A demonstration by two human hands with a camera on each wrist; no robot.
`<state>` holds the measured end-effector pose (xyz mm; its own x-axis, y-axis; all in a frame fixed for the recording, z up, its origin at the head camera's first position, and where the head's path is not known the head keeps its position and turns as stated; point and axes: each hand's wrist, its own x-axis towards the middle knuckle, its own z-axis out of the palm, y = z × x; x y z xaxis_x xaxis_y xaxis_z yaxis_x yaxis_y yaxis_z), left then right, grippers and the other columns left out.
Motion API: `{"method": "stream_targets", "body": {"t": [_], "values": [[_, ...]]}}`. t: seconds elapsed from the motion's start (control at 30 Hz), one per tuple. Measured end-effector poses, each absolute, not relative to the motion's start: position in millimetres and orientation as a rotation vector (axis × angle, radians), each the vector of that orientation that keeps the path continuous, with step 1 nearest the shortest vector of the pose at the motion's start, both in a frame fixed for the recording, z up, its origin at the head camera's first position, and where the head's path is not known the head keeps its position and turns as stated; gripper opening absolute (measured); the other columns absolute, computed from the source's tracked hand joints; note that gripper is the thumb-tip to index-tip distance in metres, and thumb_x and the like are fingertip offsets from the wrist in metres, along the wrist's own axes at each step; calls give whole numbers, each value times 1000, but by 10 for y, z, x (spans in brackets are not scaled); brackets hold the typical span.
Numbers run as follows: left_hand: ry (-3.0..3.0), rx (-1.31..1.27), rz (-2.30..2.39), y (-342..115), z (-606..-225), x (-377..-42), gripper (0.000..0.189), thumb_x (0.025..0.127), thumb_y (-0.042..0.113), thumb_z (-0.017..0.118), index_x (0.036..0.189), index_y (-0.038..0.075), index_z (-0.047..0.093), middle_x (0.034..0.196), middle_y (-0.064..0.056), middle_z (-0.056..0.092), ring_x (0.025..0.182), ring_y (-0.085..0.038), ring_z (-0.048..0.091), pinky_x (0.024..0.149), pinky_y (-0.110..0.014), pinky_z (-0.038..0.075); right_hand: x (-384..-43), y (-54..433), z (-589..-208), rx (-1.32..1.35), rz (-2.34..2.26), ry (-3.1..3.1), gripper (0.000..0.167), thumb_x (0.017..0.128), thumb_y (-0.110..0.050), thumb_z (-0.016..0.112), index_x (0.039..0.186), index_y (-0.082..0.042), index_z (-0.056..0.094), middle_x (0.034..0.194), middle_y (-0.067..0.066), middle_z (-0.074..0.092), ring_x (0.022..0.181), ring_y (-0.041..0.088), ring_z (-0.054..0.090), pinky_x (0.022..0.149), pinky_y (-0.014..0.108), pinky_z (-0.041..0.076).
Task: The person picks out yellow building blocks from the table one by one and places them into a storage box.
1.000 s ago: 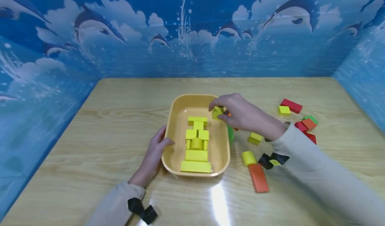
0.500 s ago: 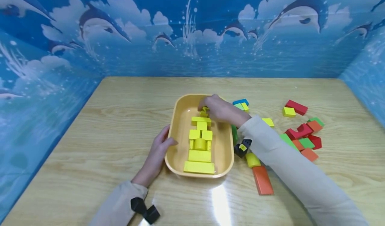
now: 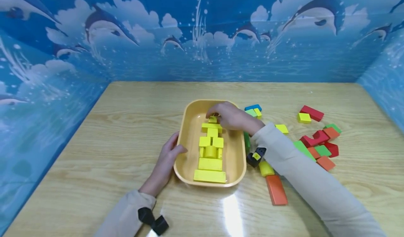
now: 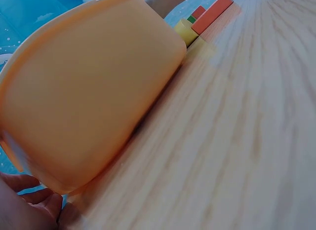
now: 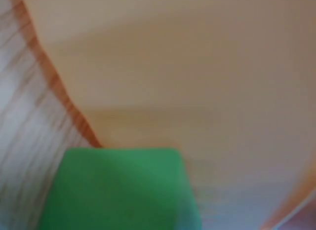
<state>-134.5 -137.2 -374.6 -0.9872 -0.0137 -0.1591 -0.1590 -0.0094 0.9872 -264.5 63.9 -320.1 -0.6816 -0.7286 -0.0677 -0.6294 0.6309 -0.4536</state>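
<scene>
A yellow-orange plastic tray (image 3: pixel 187 160) sits on the table. My left hand (image 3: pixel 165 159) grips its left side, thumb over the rim and fingers outside; in the left wrist view the left hand (image 4: pixel 32 203) shows at the tray wall (image 4: pixel 89 92). Inside, several yellow blocks (image 3: pixel 209 164) lie in a stacked figure. At its far end my right hand (image 3: pixel 228 117) pinches a small yellow block (image 3: pixel 213 119), just above a flat yellow bar (image 3: pixel 206 126). The right fingertips are partly hidden. The right wrist view mostly shows the tray wall (image 5: pixel 173 82).
Right of the tray stands a green block (image 3: pixel 247 142), large in the right wrist view. A yellow cylinder (image 3: pixel 266 168) touches an orange-red block (image 3: pixel 277 190). Farther right lie loose blocks, among them a red arch (image 3: pixel 314 139) and a red bar (image 3: pixel 312 113). A dolphin-printed backdrop (image 3: pixel 202 61) closes the far side.
My right hand has moved left and inward over the tray, bringing the small yellow block from the right rim to the figure's far end. The left hand keeps its grip.
</scene>
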Motion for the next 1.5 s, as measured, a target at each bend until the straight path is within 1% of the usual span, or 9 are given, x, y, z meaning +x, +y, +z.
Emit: {"method": "stream_targets", "body": {"t": [0.37,0.57,0.77,0.9,1.0,1.1,1.2,1.37,1.5], "values": [[2134,-176,2129,-1309,-3731,-1364,67,78,3,49,145,6,41,142,-16,47,122,-28,49,97,-34,43,-2617,733,-3216,-1162,-573,2610,43,87,16,47,120,-3,67,118,12,66,107,26,60,91,39,50],[2126,-163,2133,-1305,-3714,-1371,67,78,3,49,145,6,41,142,-17,46,123,-28,48,100,-37,41,-2582,829,-3088,-1140,-632,2620,47,87,16,43,127,-1,60,121,15,64,110,28,59,91,40,50],[2143,-197,2111,-1338,-3706,-1375,67,79,3,49,145,6,40,143,-16,46,123,-27,48,100,-36,41,-2567,1293,-2901,-1092,-728,2759,52,82,20,40,124,-1,61,119,15,64,111,30,58,89,44,51],[2149,-214,2098,-1363,-3710,-1374,66,80,3,49,145,6,40,144,-14,45,125,-26,46,101,-36,39,-2540,1755,-2913,-960,-645,2819,45,80,21,42,112,-1,66,109,14,66,104,31,60,84,46,53],[2137,-226,2095,-1377,-3718,-1366,65,80,3,48,145,6,40,144,-14,45,124,-25,46,98,-32,42,-2486,2086,-2995,-874,-554,2808,37,80,21,47,105,1,66,102,13,67,99,32,61,82,49,52],[2116,-237,2114,-1381,-3721,-1351,65,80,2,47,144,6,41,141,-17,47,120,-26,49,91,-26,45,-2405,2333,-3109,-814,-496,2767,35,81,18,52,108,1,66,106,12,67,100,32,61,83,49,51],[2099,-236,2143,-1373,-3712,-1338,65,79,1,46,143,5,42,139,-19,48,116,-27,50,87,-23,47,-2320,2480,-3217,-782,-481,2714,36,82,17,52,112,0,63,107,11,65,99,30,60,81,47,52],[2085,-227,2165,-1352,-3696,-1335,65,78,1,46,143,4,41,137,-20,49,113,-26,51,86,-23,47,-2200,2608,-3281,-767,-541,2714,33,84,16,55,110,-1,62,103,9,64,94,26,60,78,43,54],[2074,-228,2169,-1351,-3687,-1338,65,78,1,46,143,4,40,137,-19,49,114,-26,51,86,-23,47,-2095,2631,-3229,-808,-566,2773,34,83,14,60,113,-1,64,107,9,65,96,27,61,78,44,54]]}}
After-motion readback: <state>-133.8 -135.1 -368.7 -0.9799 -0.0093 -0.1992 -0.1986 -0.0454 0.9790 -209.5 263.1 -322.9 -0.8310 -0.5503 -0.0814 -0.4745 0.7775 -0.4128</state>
